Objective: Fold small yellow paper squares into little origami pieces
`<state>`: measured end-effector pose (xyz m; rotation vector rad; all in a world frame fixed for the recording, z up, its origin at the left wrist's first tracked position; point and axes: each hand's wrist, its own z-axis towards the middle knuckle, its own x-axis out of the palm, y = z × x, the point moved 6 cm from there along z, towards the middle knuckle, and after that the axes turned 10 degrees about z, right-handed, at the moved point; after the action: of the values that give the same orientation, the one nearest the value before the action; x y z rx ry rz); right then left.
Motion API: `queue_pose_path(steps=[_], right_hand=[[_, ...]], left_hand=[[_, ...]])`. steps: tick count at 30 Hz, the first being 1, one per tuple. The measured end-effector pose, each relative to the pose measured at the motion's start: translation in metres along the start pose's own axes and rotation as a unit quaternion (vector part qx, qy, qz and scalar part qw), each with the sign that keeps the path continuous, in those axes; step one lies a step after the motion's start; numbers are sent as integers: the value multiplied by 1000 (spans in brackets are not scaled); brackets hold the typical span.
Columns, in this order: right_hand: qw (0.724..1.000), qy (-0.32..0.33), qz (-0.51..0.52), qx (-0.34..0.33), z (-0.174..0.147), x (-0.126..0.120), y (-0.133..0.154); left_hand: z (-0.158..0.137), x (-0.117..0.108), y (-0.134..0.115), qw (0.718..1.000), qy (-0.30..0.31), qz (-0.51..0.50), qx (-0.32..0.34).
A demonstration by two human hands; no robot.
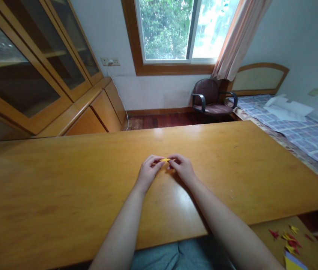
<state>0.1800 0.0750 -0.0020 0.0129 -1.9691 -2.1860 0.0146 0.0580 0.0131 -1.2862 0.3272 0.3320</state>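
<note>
A small folded piece of yellow paper (165, 160) is pinched between my two hands, just above the wooden table (77, 180). My left hand (149, 170) grips its left end between thumb and fingers. On the other side, my right hand (181, 168) has closed thumb and fingers on the right end. The fingers cover parts of the paper, so its full shape is hidden. It is pointed and narrow in the middle.
Several red and yellow folded paper figures (290, 238) lie on a lower surface at the right, beside a yellow paper sheet (294, 261). Beyond the table stand a chair (208, 95), a bed (302, 127) and a glass-fronted cabinet (71, 101).
</note>
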Motion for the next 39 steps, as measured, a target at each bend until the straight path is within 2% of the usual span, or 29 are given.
queue_pose_path(steps=[5, 18, 23, 30, 34, 39], right_hand=[[1000, 1, -13, -5, -1, 1, 2], [999, 42, 19, 2, -1, 10, 4], [999, 31, 30, -1, 2, 7, -1], [996, -5, 89, 2, 7, 4, -12], [998, -10, 56, -7, 8, 4, -12], [1000, -15, 21, -17, 7, 3, -7]], left_hand=[[-1, -1, 1, 1000, -10, -13, -8], [-3, -8, -3, 995, -74, 70, 25], [-3, -7, -6, 993, -68, 90, 29], [-2, -3, -2, 998, -40, 50, 15], [-1, -3, 1, 998, -32, 50, 10], [1, -2, 12, 998, -30, -16, -47]])
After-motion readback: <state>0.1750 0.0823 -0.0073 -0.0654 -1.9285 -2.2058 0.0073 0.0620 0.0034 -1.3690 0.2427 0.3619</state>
